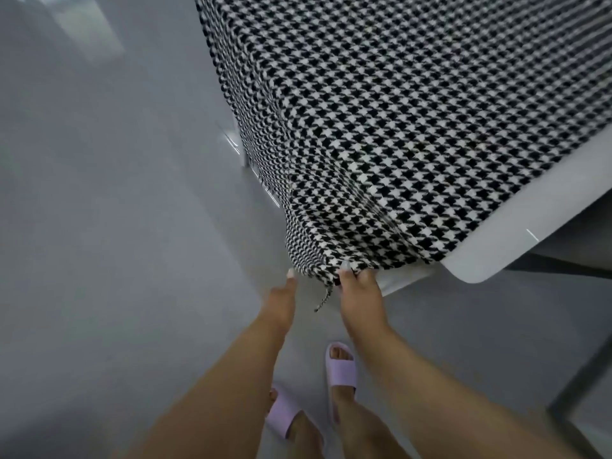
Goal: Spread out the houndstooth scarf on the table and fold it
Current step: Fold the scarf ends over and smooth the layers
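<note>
Grey glossy floor (99,226) below, white table (480,260) above and to the right of the fingers. Right hand (361,293) pinching the houndstooth scarf (397,127) at its near corner, fingertips curled over the hem at the table's edge, a loose fringe strand (323,299) dangling just left of them. Left hand (281,303) beside it, fingers straight, tip just short of the hanging cloth. Beyond the fingers, scarf draped over the tabletop and down its left side. Best to catch the hem with both hands, pull evenly, flatten the gathers above the pinch. Lilac slippers (341,366) underneath.
</note>
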Action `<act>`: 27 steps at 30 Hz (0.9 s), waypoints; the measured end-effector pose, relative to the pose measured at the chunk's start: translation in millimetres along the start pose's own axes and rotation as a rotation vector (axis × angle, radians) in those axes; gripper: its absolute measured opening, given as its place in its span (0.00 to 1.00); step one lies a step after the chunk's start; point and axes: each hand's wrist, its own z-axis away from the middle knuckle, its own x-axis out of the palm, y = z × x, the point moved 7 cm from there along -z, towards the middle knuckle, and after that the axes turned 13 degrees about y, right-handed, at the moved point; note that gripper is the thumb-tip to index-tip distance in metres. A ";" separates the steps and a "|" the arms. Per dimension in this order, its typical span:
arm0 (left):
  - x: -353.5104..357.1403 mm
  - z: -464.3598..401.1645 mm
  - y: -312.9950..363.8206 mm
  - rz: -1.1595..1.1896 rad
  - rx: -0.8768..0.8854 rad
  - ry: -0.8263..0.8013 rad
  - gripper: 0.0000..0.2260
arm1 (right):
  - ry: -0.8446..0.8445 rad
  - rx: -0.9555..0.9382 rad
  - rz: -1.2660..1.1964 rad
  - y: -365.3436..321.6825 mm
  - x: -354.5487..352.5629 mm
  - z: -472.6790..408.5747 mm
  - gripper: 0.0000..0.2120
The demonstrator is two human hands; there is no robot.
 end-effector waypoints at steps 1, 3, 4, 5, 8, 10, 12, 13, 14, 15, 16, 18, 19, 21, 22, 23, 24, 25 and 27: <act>-3.4 6.5 -3.5 0.039 -0.050 0.011 0.35 | -0.009 0.015 -0.061 -11.1 -3.6 11.8 0.07; -5.9 22.5 -9.0 0.126 -0.159 -0.001 0.38 | -0.032 0.020 -0.144 -29.2 -6.1 27.8 0.10; -5.9 29.2 -13.3 0.182 -0.226 -0.009 0.39 | -0.034 0.020 -0.179 -38.1 -6.0 34.3 0.13; -5.8 35.2 -17.5 0.235 -0.286 -0.008 0.40 | -0.033 0.024 -0.208 -46.6 -4.9 39.9 0.15; -4.2 44.4 -29.7 0.317 -0.414 0.026 0.43 | -0.017 0.112 -0.368 -62.9 -2.1 49.0 0.14; 1.0 45.8 -35.5 0.393 -0.479 0.002 0.43 | -0.047 0.206 -0.518 -72.1 1.2 54.6 0.11; 9.4 48.2 -40.1 0.525 -0.552 -0.094 0.38 | -0.081 0.237 -0.609 -81.0 4.1 59.5 0.08; 12.7 46.8 -43.1 0.594 -0.566 -0.133 0.35 | -0.082 0.238 -0.624 -84.2 5.1 61.7 0.08; 14.1 45.7 -44.2 0.648 -0.564 -0.153 0.30 | -0.085 0.223 -0.617 -85.6 6.1 62.4 0.08; 11.8 42.9 -43.0 0.720 -0.541 -0.119 0.23 | -0.083 0.207 -0.600 -86.6 7.3 62.6 0.08; 7.5 42.5 -39.8 0.760 -0.521 -0.079 0.17 | -0.074 0.180 -0.566 -85.9 8.5 60.6 0.08; -8.2 42.9 -30.4 0.820 -0.458 0.005 0.14 | -0.040 0.115 -0.470 -83.4 11.6 54.0 0.08; -18.5 43.3 -25.6 0.824 -0.416 0.047 0.14 | -0.023 0.085 -0.410 -82.6 14.0 51.4 0.09; -41.2 41.2 -18.0 0.855 -0.340 0.115 0.13 | 0.006 0.058 -0.276 -77.7 19.4 43.8 0.13; -53.2 41.7 -12.5 0.860 -0.300 0.141 0.12 | 0.025 0.053 -0.189 -74.1 21.4 40.2 0.15; -66.5 43.5 -6.4 0.847 -0.251 0.168 0.12 | 0.047 0.050 -0.086 -71.1 22.4 38.4 0.15; -78.9 45.7 0.5 0.825 -0.193 0.197 0.11 | 0.073 0.039 0.008 -68.2 21.3 37.0 0.14; -90.5 49.8 9.2 0.800 -0.131 0.222 0.10 | 0.102 0.023 0.094 -67.3 19.3 37.7 0.12; -111.1 60.8 28.5 0.776 -0.020 0.256 0.05 | 0.142 -0.048 0.177 -73.0 14.5 48.5 0.12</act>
